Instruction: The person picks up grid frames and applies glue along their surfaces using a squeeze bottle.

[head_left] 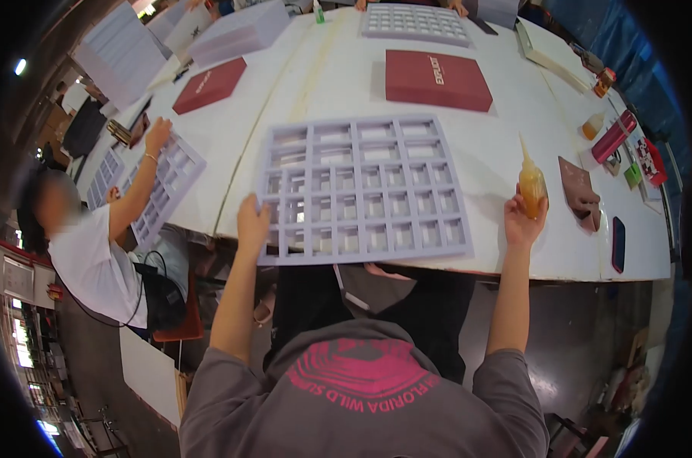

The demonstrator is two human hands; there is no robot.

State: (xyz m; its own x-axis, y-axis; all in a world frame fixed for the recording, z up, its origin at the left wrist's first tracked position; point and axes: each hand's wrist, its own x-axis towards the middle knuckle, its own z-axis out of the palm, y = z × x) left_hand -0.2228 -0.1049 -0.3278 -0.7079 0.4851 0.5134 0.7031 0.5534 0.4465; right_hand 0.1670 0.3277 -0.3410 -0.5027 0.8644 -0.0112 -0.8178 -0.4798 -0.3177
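A pale grey-white grid tray with many square and some wider rectangular compartments lies in front of me, its near side at the table's front edge. My left hand is closed on the tray's left edge near the front corner. To the right of the tray, my right hand is wrapped round the lower part of a squeeze bottle of amber liquid, probably glue. The bottle stands upright in my grip, its thin nozzle pointing up, apart from the tray.
Two dark red boxes lie beyond the tray. At right are a brown cloth-like piece, a phone and a pink bottle. A co-worker handles another grid tray at left. A further tray sits at the back.
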